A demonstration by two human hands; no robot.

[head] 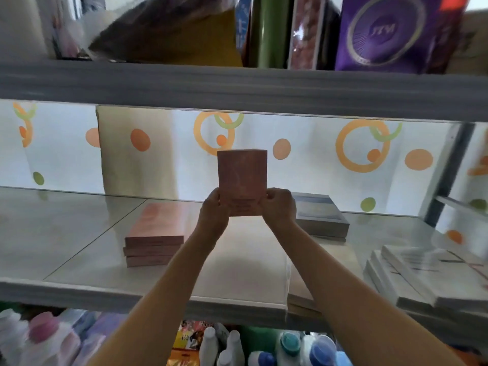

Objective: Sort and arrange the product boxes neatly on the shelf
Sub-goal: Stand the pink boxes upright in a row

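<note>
Both hands hold a flat pink box [241, 173] upright above the middle of the shelf [79, 291]. My left hand [214, 210] grips its lower left edge and my right hand [280, 207] grips its lower right edge. To the left, three matching pink boxes [155, 233] lie stacked flat. Behind my right hand lies a stack of grey-blue boxes [319, 216]. White boxes [422, 276] lie piled at the shelf's right end, slightly fanned. A tan box [301, 294] lies at the front edge under my right forearm.
A grey upper shelf board [237, 83] runs overhead, carrying a purple bag [390, 33] and other packages. Bottles with coloured caps [290, 344] stand on the level below. A grey upright post [449, 175] closes the bay on the right. Dotted backing sheet behind.
</note>
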